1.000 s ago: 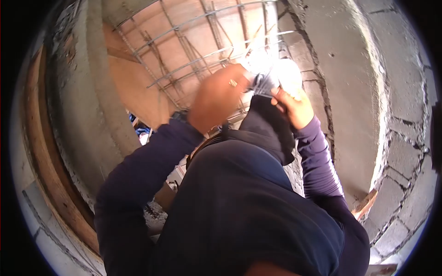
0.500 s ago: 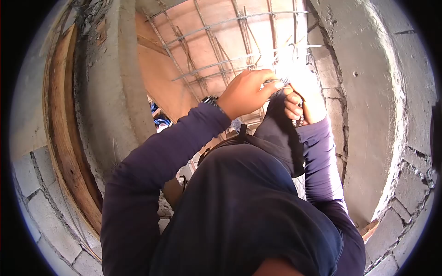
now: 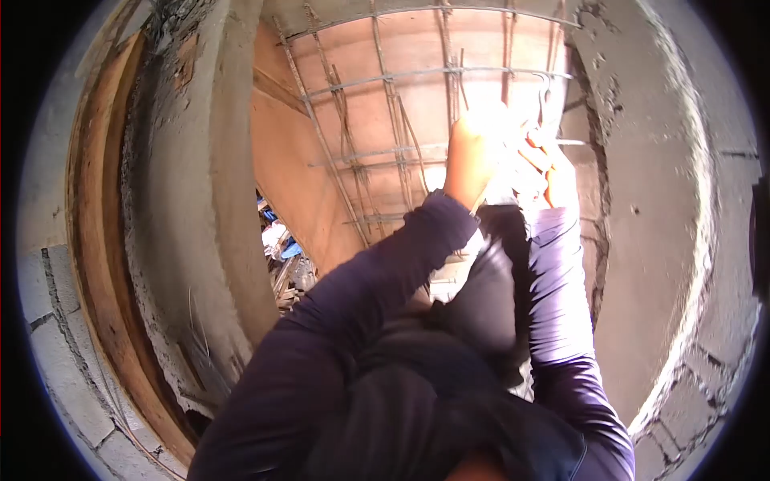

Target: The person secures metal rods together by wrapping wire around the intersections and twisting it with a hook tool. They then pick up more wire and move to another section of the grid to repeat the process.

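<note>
Both my hands are raised to a cage of rusty rebar (image 3: 385,152) set in front of a plywood form board (image 3: 417,48). My left hand (image 3: 473,152) reaches up with its back toward me, fingers lost in sun glare at a horizontal bar. My right hand (image 3: 552,172) is right beside it, fingers curled, and a thin bent tie wire (image 3: 544,96) with a hooked end rises from it. The two hands nearly touch. Dark purple sleeves cover both arms.
A rough concrete column (image 3: 200,200) stands at the left beside a curved wooden board (image 3: 96,240). A plastered wall (image 3: 666,200) and grey block wall (image 3: 706,377) close in on the right. Rubble (image 3: 281,256) lies below the cage. A dark cloth pouch (image 3: 489,280) hangs at my chest.
Both hands have risen higher on the cage and moved closer together. The bundle of thin wires seen between them earlier is lost in glare. My head has tilted up.
</note>
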`<state>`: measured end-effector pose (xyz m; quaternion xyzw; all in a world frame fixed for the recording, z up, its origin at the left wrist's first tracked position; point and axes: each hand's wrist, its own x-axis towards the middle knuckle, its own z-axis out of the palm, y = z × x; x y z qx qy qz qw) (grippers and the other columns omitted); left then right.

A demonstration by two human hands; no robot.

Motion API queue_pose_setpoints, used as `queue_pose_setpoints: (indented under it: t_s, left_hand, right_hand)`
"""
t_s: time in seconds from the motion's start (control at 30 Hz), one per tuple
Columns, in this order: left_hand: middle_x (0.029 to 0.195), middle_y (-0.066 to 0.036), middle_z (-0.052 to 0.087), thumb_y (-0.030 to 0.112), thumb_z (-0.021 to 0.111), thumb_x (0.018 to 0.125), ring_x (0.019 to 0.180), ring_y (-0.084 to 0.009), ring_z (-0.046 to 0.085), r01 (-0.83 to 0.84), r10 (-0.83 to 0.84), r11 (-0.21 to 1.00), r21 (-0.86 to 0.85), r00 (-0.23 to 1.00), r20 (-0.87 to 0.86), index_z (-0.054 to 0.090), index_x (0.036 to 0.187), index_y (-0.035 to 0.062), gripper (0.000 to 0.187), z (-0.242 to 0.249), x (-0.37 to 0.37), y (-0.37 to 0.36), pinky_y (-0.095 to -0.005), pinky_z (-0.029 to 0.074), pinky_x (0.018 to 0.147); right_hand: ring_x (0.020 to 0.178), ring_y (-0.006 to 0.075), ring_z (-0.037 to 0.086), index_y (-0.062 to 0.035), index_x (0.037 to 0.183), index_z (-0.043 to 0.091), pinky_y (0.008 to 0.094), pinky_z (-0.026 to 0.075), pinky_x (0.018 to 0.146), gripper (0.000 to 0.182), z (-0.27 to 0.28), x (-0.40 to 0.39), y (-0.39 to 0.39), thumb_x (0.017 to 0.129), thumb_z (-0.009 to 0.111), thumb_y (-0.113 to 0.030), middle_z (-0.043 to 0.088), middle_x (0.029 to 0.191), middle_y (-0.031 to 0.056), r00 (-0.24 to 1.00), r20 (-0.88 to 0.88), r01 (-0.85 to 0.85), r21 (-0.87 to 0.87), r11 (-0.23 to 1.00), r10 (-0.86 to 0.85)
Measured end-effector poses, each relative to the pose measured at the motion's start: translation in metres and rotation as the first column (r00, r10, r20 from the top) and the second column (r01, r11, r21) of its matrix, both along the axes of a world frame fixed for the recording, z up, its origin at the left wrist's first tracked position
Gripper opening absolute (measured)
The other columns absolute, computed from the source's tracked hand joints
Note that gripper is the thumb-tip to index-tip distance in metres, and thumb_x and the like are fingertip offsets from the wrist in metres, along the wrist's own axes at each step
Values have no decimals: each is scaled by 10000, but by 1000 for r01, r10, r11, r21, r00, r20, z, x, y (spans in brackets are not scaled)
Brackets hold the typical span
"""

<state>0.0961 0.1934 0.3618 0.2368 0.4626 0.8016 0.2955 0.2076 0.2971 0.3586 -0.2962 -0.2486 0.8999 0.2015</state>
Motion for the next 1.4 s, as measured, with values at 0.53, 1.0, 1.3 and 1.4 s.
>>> queue_pose_setpoints:
  t_s: [0.53, 1.0, 1.3, 1.4]
  left_hand:
    - [807, -23, 700, 186, 639, 998, 514, -31, 420, -567, 632, 620, -542, 771, -84, 696, 995, 49, 148, -205, -182, -99, -205, 309, 458]
    - [859, -102, 747, 114, 596, 1009, 760, -143, 606, -545, 641, 631, -551, 767, -26, 695, 1000, -20, 168, -303, -326, -95, -304, 489, 757]
    - [748, -41, 673, 135, 641, 961, 562, -92, 403, -562, 510, 566, -603, 813, -280, 723, 859, -27, 209, -294, -320, -98, -284, 344, 531]
    - [709, -40, 653, 105, 632, 934, 552, -90, 410, -544, 553, 569, -616, 808, -203, 714, 824, -40, 200, -295, -314, -97, -283, 344, 529]
  right_hand:
    - [487, 58, 382, -55, 1177, 615, 225, 315, 421, 308, -98, -137, -24, 962, 634, -274, 474, 685, -47, 790, 591, -439, 364, 821, 160]
    - [489, 44, 370, -40, 1292, 621, 211, 275, 418, 364, -103, -133, -50, 954, 519, -127, 484, 731, -31, 691, 568, -662, 252, 706, 446]
    - [496, 91, 490, -36, 1337, 600, 261, 409, 461, 376, -149, -162, -58, 999, 555, -195, 584, 745, 38, 617, 527, -772, 263, 579, 584]
    - [639, 187, 647, -69, 1354, 600, 328, 521, 598, 392, -181, -198, -60, 1023, 551, -272, 695, 856, 103, 553, 657, -821, 326, 468, 512]
